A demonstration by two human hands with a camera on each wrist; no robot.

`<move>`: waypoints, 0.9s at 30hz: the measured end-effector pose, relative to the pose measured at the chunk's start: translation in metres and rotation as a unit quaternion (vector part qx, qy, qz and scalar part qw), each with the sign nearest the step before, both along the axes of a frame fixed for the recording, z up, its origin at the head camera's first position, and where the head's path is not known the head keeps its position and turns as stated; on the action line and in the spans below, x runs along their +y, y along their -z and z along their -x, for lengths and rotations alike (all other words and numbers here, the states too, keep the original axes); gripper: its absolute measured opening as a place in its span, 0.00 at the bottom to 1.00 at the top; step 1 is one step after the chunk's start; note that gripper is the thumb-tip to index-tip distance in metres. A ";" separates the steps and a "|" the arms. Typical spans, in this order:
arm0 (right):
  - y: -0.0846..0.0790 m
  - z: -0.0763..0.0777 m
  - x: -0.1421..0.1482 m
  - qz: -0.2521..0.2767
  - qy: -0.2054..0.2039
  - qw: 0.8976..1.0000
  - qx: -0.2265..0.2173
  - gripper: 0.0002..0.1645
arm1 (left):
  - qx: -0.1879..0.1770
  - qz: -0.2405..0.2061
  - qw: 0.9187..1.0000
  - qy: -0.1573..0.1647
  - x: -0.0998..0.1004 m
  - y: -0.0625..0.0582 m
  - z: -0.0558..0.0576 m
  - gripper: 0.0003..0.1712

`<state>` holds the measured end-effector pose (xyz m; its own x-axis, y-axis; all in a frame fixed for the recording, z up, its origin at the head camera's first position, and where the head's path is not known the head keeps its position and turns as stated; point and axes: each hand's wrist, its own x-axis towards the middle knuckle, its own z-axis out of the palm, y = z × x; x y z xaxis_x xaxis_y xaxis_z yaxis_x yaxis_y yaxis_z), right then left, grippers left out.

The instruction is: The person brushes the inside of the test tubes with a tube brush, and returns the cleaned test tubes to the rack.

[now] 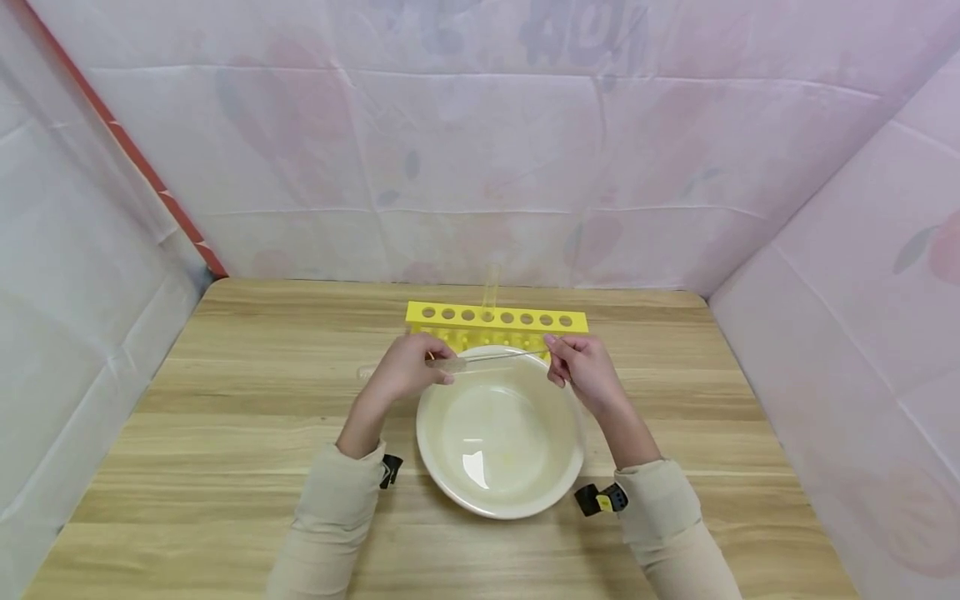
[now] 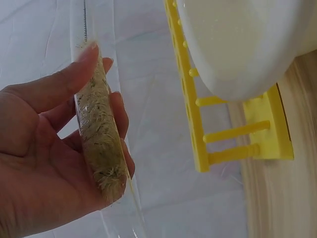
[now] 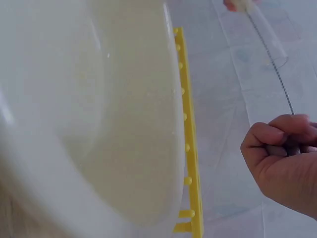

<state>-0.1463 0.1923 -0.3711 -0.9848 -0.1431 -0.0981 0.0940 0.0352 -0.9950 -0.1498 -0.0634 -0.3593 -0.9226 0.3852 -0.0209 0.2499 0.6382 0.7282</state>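
Note:
My left hand (image 1: 405,367) holds a clear glass test tube (image 3: 270,42), which lies nearly level above the far rim of a cream basin (image 1: 426,467). Inside the tube is the pale bristle head of a test tube brush (image 2: 99,129), seen between thumb and fingers in the left wrist view. The brush's thin twisted wire (image 3: 282,87) runs out of the tube's open mouth toward the right. My right hand (image 1: 585,371) pinches that wire with curled fingers, a short way from the mouth. The wire's end is hidden in the right hand.
Behind the basin stands a yellow test tube rack (image 1: 416,310) with a row of holes. One clear test tube (image 1: 491,287) stands upright in it. Everything rests on a wood-grain table (image 1: 262,400), with pale printed cloth (image 1: 465,167) hanging at the back and sides.

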 end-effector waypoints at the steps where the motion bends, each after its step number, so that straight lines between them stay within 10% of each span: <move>1: -0.001 0.000 0.000 0.029 0.002 0.999 -0.020 0.28 | 0.007 0.008 1.000 -0.003 0.001 -0.001 0.000 0.09; 9: -0.002 -0.001 0.003 0.117 0.010 0.988 -0.105 0.29 | 0.010 0.020 1.000 -0.004 0.000 0.001 -0.002 0.09; 20: 0.006 0.000 0.015 -0.100 0.003 0.992 0.077 0.26 | -0.032 -0.009 0.999 -0.009 -0.008 0.005 -0.002 0.09; 27: 0.008 -0.001 0.016 -0.005 -0.001 1.000 0.011 0.27 | 0.005 0.020 1.000 -0.014 -0.006 0.006 -0.003 0.09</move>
